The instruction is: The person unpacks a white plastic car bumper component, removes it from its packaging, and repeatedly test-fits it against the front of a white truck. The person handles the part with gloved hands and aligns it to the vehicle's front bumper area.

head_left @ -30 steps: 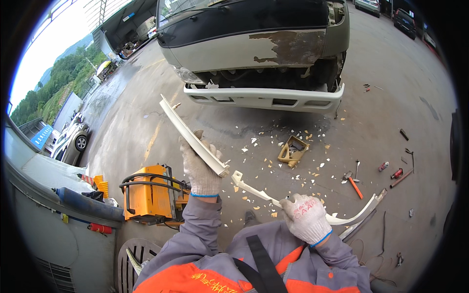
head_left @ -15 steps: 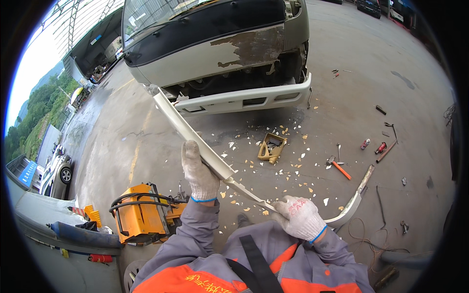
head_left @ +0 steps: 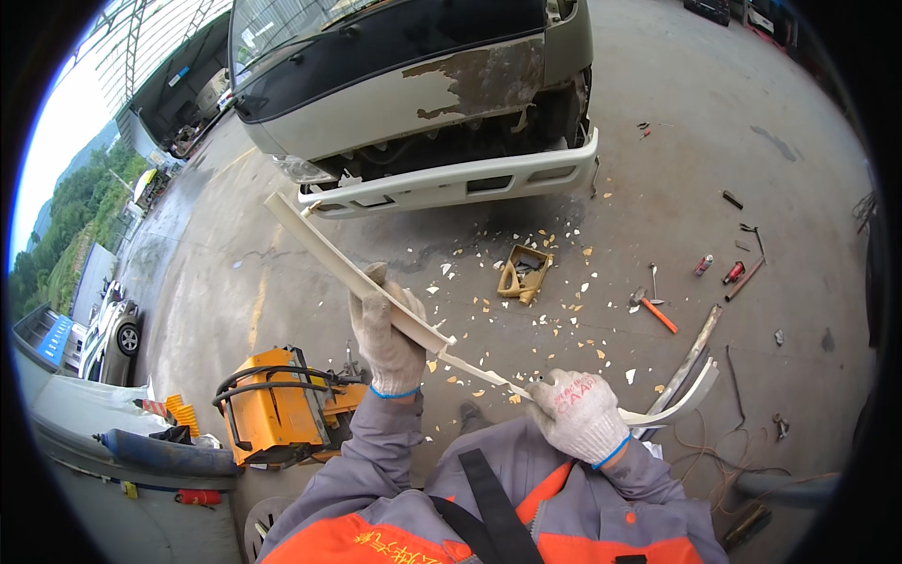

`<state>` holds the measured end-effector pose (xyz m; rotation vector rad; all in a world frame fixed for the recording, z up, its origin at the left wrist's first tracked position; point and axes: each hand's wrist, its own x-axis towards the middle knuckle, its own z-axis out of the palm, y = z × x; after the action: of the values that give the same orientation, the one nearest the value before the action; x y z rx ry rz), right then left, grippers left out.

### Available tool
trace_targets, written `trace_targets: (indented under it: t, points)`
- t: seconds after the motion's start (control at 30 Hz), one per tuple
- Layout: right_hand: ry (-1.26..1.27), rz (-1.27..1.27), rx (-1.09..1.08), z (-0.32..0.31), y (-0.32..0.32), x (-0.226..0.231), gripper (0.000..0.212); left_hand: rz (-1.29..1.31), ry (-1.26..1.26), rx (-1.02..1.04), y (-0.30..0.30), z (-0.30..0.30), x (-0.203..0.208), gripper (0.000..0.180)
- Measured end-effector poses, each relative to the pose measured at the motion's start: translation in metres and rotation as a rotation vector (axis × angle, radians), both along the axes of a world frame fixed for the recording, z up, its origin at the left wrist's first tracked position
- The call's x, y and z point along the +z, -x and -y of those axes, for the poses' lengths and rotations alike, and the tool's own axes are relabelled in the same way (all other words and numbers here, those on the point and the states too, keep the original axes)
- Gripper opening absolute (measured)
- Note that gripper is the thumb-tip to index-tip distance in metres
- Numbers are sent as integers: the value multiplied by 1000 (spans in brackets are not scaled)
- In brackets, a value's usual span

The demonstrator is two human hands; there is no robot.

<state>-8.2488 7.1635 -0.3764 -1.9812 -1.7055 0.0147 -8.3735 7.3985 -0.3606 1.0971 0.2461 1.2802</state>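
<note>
Stretching out before the person, a grey concrete floor (head_left: 658, 226) runs toward an open-sided shed (head_left: 202, 70) at the upper left, with green trees (head_left: 85, 202) beyond; a faded yellow line (head_left: 259, 301) crosses it. One truck (head_left: 362, 108) faces the person, its front panel patched with brown and its white bumper (head_left: 432, 191) low across an open front. Two pale strips are in the hands. The left hand (head_left: 386, 340) is closed round the straight strip (head_left: 324, 246), which slants up to the left; the right hand (head_left: 575, 411) grips the curved strip (head_left: 691, 399), whose bent end rises beyond it. Their near ends meet in view between the hands, though whether they touch cannot be told. On the ground are one cut-open yellow container (head_left: 531, 293), one orange-handled hammer (head_left: 660, 317), two small reddish cylinders (head_left: 733, 273) and white and tan chips (head_left: 583, 288) too many to count. To the left stand one orange machine (head_left: 272, 404), one blue cylinder (head_left: 169, 451) and one silvery car (head_left: 111, 343).
</note>
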Motion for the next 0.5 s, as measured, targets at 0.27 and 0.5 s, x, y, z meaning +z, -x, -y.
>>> trace_targets:
  t: [0.27, 0.5]
  points:
    - [34, -1, -56, -6, 6, -3, 19, 75, 251, 37, 9, -4, -17, 40]
    - [-15, 38, -96, -4, 3, -4, 18, 191, 261, -172, 7, -9, -21, 39]
